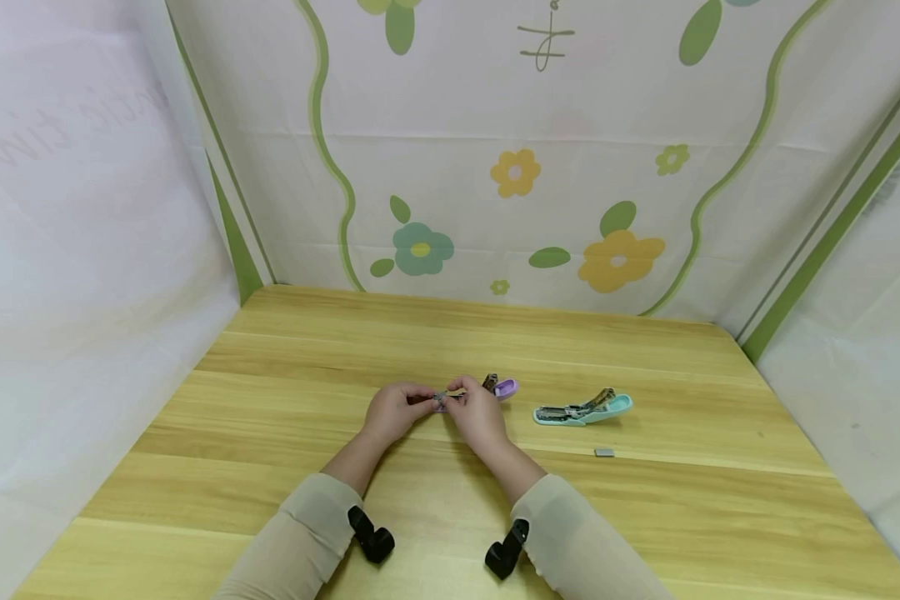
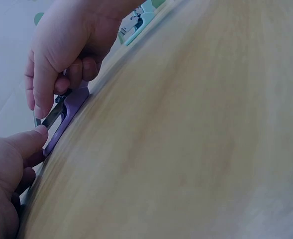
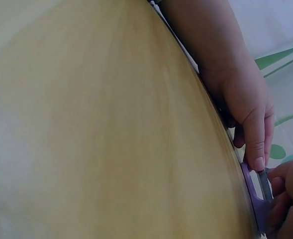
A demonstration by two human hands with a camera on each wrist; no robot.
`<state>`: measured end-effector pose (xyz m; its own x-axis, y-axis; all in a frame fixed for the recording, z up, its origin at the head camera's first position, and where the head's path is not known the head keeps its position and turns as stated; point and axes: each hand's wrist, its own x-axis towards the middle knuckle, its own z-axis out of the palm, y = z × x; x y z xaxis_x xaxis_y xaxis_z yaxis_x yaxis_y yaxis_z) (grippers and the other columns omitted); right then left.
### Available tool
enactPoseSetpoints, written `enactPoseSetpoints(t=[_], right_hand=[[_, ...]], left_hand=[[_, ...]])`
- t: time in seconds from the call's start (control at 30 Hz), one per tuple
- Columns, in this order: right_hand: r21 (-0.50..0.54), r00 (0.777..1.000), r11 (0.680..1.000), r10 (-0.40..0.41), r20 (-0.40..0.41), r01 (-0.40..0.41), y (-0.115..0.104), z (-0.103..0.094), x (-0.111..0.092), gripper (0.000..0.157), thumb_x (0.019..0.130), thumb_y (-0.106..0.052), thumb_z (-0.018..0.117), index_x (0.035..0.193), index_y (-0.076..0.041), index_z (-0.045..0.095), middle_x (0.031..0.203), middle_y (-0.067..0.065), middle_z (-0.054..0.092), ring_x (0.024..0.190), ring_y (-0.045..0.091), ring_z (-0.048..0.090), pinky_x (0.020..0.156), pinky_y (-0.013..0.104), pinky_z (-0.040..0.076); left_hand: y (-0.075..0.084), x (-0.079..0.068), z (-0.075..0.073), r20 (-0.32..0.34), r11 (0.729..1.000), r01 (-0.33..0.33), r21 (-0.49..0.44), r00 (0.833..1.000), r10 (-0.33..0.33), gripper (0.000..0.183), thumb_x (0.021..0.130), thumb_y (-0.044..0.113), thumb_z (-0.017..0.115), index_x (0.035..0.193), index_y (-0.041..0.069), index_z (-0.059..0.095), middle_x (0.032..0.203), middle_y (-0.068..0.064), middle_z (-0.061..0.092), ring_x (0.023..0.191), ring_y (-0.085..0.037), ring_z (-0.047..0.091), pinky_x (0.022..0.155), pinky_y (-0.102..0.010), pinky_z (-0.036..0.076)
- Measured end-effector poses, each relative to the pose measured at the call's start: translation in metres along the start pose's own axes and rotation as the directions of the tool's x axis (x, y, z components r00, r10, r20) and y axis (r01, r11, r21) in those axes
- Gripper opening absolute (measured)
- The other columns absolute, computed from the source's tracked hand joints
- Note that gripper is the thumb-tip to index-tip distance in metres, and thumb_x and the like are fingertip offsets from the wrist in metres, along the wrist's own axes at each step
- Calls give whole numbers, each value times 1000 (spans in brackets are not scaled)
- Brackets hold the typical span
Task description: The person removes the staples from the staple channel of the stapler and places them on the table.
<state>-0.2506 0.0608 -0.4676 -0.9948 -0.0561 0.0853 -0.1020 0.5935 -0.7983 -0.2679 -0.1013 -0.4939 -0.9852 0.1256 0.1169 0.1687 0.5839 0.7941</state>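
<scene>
In the head view a purple stapler (image 1: 506,388) lies opened up on the table, its metal top arm raised. My left hand (image 1: 392,410) grips its front end, thumb on the metal part and fingers by the purple base (image 2: 66,117). Over the magazine my right hand (image 1: 480,417) pinches what looks like a small grey staple strip (image 2: 37,120), mostly hidden by fingertips. The fingertips of both hands nearly meet there. In the right wrist view the dark metal magazine (image 3: 264,184) shows between the hands, above the purple base.
To the right lies a teal stapler (image 1: 621,406), also opened with its metal arm raised. A short grey staple strip (image 1: 603,452) rests on the wooden table (image 1: 682,517) in front of it. Printed cloth walls (image 1: 450,183) enclose the table at the back and sides.
</scene>
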Motion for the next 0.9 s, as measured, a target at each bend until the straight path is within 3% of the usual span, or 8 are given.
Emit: enactPoseSetpoints(t=[0.17, 0.6, 0.9], right_hand=[[-21, 1000, 1000, -3, 16, 4, -1, -2, -1, 20, 94, -19, 66, 112, -11, 69, 58, -4, 46, 49, 9, 39, 44, 20, 31], [100, 1000, 995, -4, 30, 1, 11, -24, -18, 18, 86, -17, 74, 103, -10, 73, 61, -4, 48, 51, 8, 42, 45, 18, 33], [74, 995, 994, 77, 65, -82, 26, -35, -35, 17, 82, -20, 77, 99, -14, 76, 56, -5, 46, 49, 9, 42, 45, 20, 33]], left_hand=[[1, 0, 1, 1, 1000, -7, -12, 1000, 7, 18, 87, 27, 75, 101, 16, 78, 103, -1, 75, 97, -19, 69, 85, -40, 55], [5, -2, -2, 1, 1000, 13, 15, 1000, -13, 21, 85, 28, 77, 103, 17, 78, 104, -2, 75, 95, -19, 67, 82, -38, 54], [4, -1, -1, -6, 999, 32, 14, 999, -32, 22, 83, 30, 78, 102, 19, 78, 106, -1, 75, 99, -20, 67, 87, -40, 53]])
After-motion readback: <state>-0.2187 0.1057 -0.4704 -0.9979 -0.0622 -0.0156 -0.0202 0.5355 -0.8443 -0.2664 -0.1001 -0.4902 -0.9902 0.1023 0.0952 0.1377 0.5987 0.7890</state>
